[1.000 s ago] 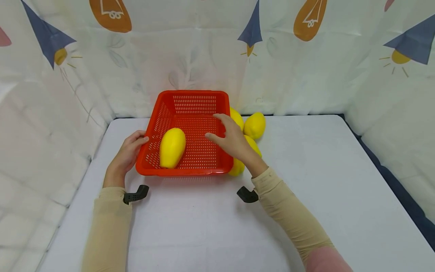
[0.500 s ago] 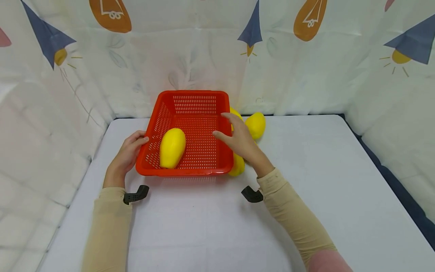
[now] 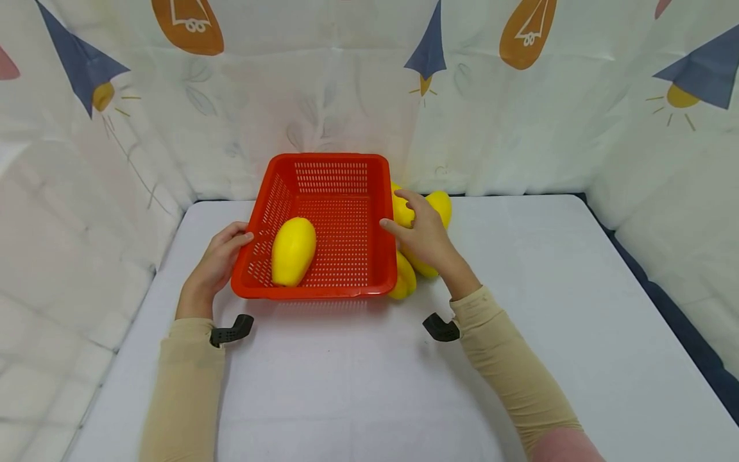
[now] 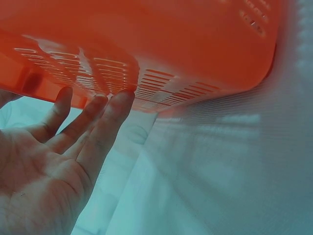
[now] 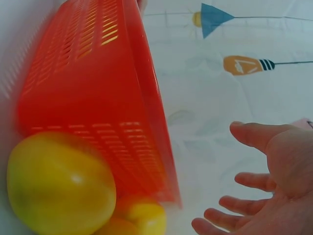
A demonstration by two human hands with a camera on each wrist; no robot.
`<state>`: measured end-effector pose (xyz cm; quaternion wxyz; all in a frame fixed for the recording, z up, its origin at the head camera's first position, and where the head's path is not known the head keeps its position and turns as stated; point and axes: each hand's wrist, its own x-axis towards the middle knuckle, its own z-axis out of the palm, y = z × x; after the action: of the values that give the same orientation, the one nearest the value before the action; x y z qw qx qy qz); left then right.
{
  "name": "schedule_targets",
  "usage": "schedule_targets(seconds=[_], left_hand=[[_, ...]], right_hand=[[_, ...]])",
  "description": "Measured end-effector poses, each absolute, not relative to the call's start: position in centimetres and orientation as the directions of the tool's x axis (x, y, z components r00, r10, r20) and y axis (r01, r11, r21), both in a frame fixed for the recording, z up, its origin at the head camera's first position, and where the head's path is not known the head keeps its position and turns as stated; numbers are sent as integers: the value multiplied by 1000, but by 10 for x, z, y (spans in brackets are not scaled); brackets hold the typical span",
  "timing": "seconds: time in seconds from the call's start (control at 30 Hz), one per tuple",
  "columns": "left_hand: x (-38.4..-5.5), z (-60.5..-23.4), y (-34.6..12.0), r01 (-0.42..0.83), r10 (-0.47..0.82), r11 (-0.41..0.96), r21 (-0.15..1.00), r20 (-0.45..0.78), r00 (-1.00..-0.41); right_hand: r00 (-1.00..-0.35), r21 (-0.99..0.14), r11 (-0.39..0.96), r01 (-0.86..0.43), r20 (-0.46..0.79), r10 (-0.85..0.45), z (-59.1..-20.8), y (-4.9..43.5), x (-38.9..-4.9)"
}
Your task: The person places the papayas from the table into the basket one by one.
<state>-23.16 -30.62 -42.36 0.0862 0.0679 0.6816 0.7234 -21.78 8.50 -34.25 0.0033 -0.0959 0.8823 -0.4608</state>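
A red plastic basket (image 3: 314,292) with slotted walls stands on the table, and one oblong yellow mango-like fruit (image 3: 293,252) lies in its left part. My left hand (image 3: 215,266) holds the basket's left side, thumb at the rim, its fingertips (image 4: 122,98) against the outer wall. My right hand (image 3: 427,236) hovers with spread fingers just beyond the basket's right rim, holding nothing. Beneath and around it, several more yellow fruits (image 3: 406,276) lie along the basket's right side, partly hidden by the hand. One fruit (image 5: 61,183) appears large beside the basket in the right wrist view.
A white-covered table (image 3: 323,385) carries everything. Behind it hangs a pale printed curtain (image 3: 358,109), close to the table's back edge. Dark fabric (image 3: 670,301) runs along the right edge. Each wrist wears a black camera mount (image 3: 232,330).
My right hand has moved rightward, from over the basket's inside to over the fruits beside it. The left hand, the basket and the fruit in it have stayed put.
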Motion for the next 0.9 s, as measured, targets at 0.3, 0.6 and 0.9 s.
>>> schedule_targets(seconds=[0.3, 0.6, 0.9], left_hand=[[-231, -424, -304, -35, 203, -53, 998, -24, -979], [-231, -424, -305, -36, 217, -81, 996, -17, -976], [-230, -424, -305, -30, 211, -84, 996, -12, -977]], right_hand=[[-988, -802, 581, -141, 74, -138, -354, 103, -221], [-994, -793, 603, -93, 42, -98, -364, 122, -219], [-997, -796, 603, -61, 23, -71, -378, 135, -214]])
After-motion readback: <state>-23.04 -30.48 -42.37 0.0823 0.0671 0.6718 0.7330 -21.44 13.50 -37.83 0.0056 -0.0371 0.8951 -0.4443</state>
